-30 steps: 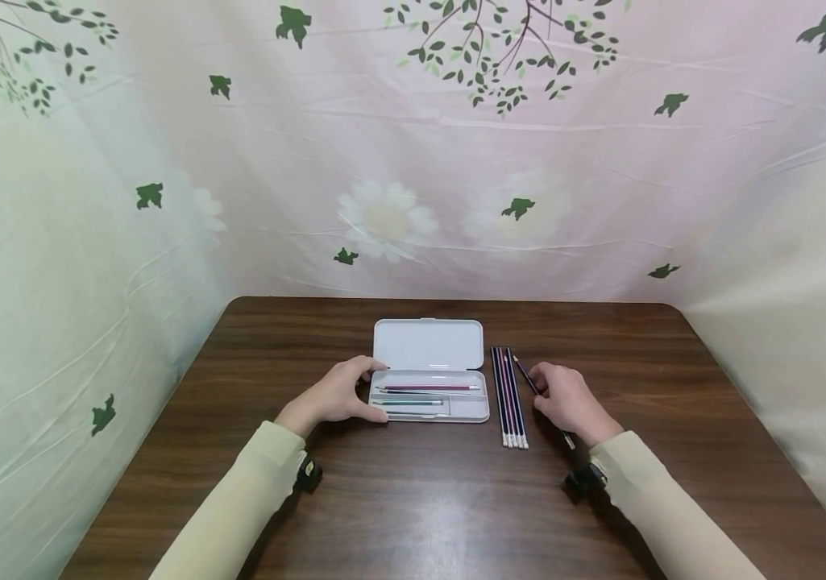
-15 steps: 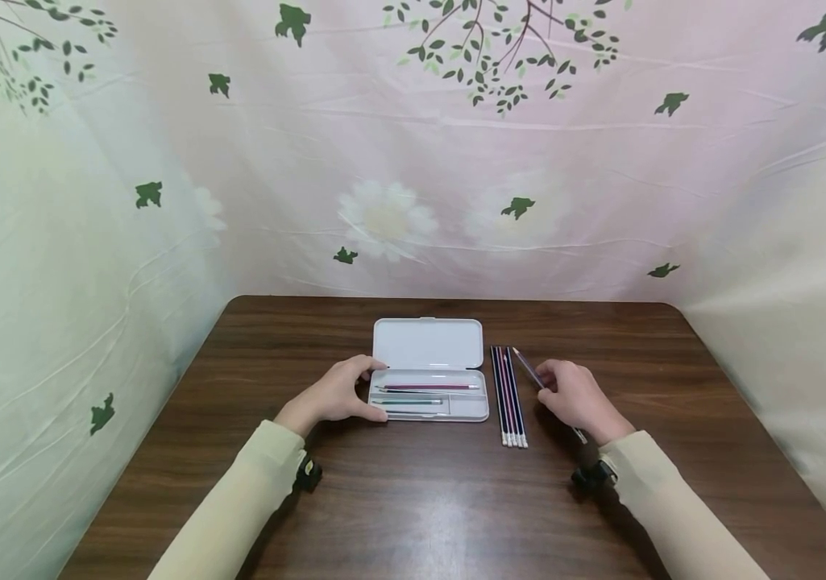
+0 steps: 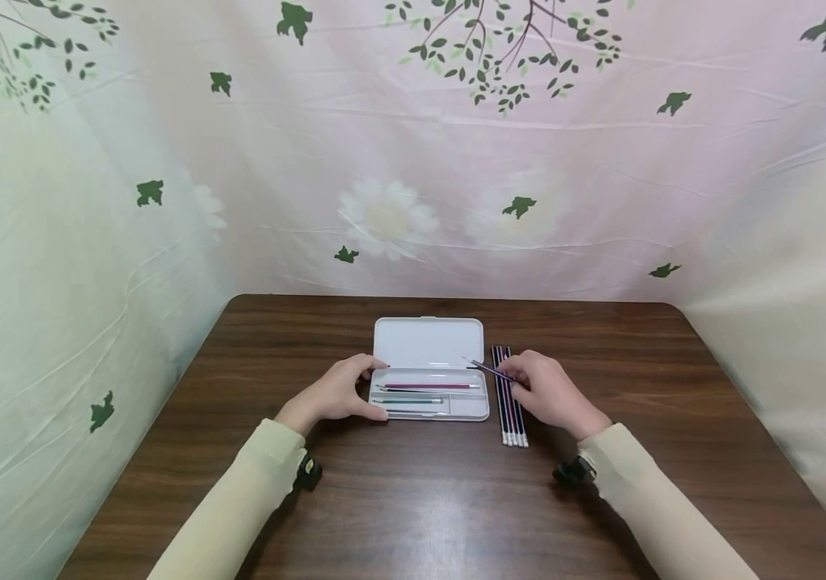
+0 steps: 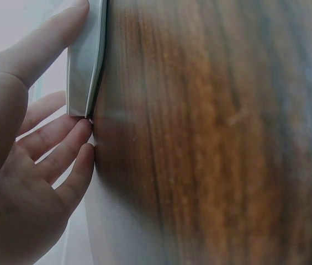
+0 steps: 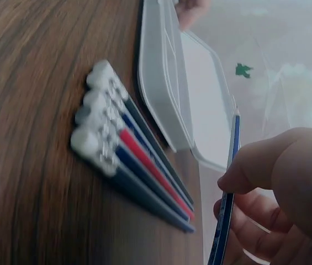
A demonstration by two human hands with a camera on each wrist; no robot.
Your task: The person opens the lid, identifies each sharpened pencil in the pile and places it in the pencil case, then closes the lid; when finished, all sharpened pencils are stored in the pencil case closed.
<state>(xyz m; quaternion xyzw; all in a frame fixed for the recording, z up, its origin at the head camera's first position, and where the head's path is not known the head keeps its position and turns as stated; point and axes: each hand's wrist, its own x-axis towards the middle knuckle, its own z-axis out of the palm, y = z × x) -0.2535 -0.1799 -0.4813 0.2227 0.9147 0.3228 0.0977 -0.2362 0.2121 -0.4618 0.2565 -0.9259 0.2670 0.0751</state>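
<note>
An open white pencil case (image 3: pixel 467 408) lies on the table with its lid (image 3: pixel 428 342) folded back. Inside its tray are a red pencil (image 3: pixel 430 386) and several slim greenish and dark sticks. My left hand (image 3: pixel 340 392) grips the case's left end, thumb at the front corner and fingers at the back; the left wrist view shows the thumb (image 4: pixel 45 41) on the case wall. With thumb and fingers my right hand (image 3: pixel 550 392) pinches a dark blue pencil (image 5: pixel 232 149), its sharpened tip pointing left over the case's right hinge. Below that hand lies a row of pencils (image 3: pixel 510 415).
The brown wooden table (image 3: pixel 413 499) extends around the case on every side. Erasers on the row of pencils (image 5: pixel 144 160) face the person, just right of the case. A patterned cloth (image 3: pixel 427 161) hangs behind and at both sides.
My right hand has lifted the pencil from the table right of the row and carried it left, turning its tip toward the case. My left hand stays on the case.
</note>
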